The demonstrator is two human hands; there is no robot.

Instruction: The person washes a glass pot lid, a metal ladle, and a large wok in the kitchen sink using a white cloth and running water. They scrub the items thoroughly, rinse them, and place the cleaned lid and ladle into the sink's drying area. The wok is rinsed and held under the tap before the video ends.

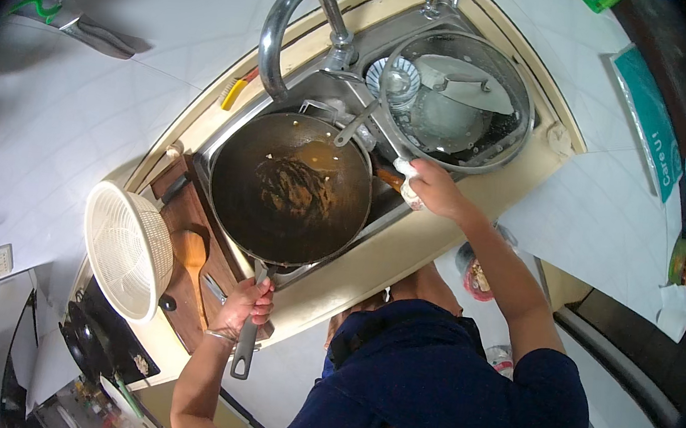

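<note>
A dark wok (pixel 289 189) with brown residue and a little liquid inside lies over the left sink basin. My left hand (pixel 248 307) is closed around its grey handle (pixel 245 348). My right hand (pixel 436 187) grips a wet whitish cloth (pixel 410 186) at the near rim of a large glass lid (pixel 455 100). The lid rests over the right basin; through it a pale dish and a smaller lid show. A striped bowl (pixel 393 78) sits beside them, partly under the lid. What my right fingers press against is partly hidden by the cloth.
The chrome faucet (pixel 287 32) arches over the wok's far side. A white plastic colander (pixel 126 251) stands at the left, by a wooden board (pixel 182 316) with a wooden spatula (pixel 191 254). A yellow brush (pixel 232 94) lies on the back ledge. The black stove (pixel 111 327) is at lower left.
</note>
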